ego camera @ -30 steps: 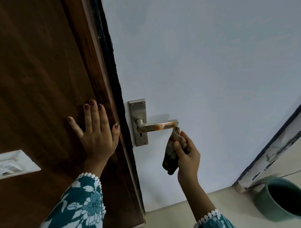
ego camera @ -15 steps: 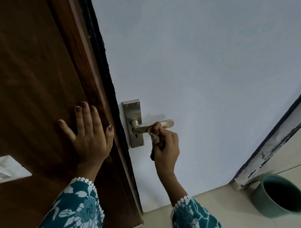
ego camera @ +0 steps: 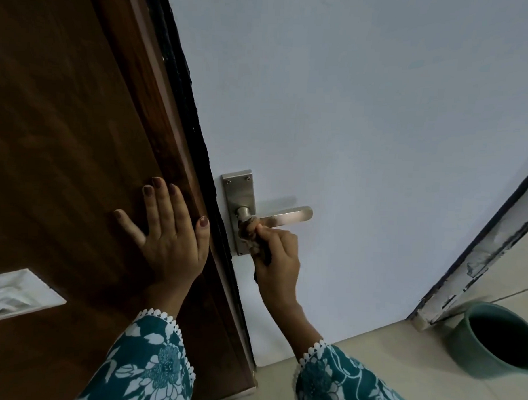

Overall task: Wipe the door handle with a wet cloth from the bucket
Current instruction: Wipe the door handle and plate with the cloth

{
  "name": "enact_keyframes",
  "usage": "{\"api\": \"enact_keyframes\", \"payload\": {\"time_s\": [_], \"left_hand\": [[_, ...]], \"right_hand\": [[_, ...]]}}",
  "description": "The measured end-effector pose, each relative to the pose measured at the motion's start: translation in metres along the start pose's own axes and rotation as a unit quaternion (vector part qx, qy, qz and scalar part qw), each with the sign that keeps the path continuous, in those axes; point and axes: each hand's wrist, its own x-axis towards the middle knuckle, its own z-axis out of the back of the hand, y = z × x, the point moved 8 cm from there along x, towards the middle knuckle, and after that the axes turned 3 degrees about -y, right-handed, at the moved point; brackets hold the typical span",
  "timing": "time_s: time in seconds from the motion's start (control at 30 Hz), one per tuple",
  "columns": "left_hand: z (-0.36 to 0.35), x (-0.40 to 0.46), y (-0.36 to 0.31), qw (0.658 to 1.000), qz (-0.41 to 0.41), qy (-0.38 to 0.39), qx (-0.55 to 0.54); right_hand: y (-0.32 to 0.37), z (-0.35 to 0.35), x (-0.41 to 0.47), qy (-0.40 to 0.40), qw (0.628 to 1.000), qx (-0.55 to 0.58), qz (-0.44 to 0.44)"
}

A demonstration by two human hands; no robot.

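- My right hand (ego camera: 277,261) is closed around the cloth (ego camera: 249,229), bunched in my fist, and presses it against the handle (ego camera: 281,217) at its inner end, close to the round stem on the plate (ego camera: 237,196).
- The outer part of the lever is bare and shows past my knuckles; it sits level on the pale door (ego camera: 364,113).
- A dark tail of the cloth hangs below my palm.
- My left hand (ego camera: 168,235) is open and flat, fingers spread, against the brown door (ego camera: 64,133) just left of the dark edge between the two doors.
- It holds nothing.
- The bucket (ego camera: 473,344), green, stands on the floor (ego camera: 385,362) at the lower right, well apart from the handle, beside the worn frame (ego camera: 476,267).
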Motion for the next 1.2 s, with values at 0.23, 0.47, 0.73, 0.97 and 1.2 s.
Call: {"api": "enact_keyframes", "payload": {"time_s": [0.23, 0.47, 0.73, 0.97, 1.2], "left_hand": [[0.000, -0.001, 0.000, 1.000, -0.014, -0.003, -0.008], [-0.001, -0.002, 0.000, 1.000, -0.008, -0.006, -0.011], [-0.001, -0.001, 0.001, 1.000, -0.005, -0.002, -0.024], [-0.002, -0.001, 0.001, 1.000, -0.007, -0.008, -0.011], [-0.004, 0.000, 0.003, 0.999, 0.010, 0.040, -0.019]], "right_hand": [[-0.040, 0.044, 0.022, -0.033, 0.995, -0.063, -0.063], [-0.005, 0.005, 0.005, -0.013, 0.999, -0.045, -0.001], [0.007, 0.007, 0.010, 0.027, 0.995, -0.066, 0.074], [-0.024, 0.031, 0.019, -0.023, 0.996, -0.077, -0.033], [0.028, -0.006, 0.012, 0.092, 0.990, -0.042, 0.093]]}}
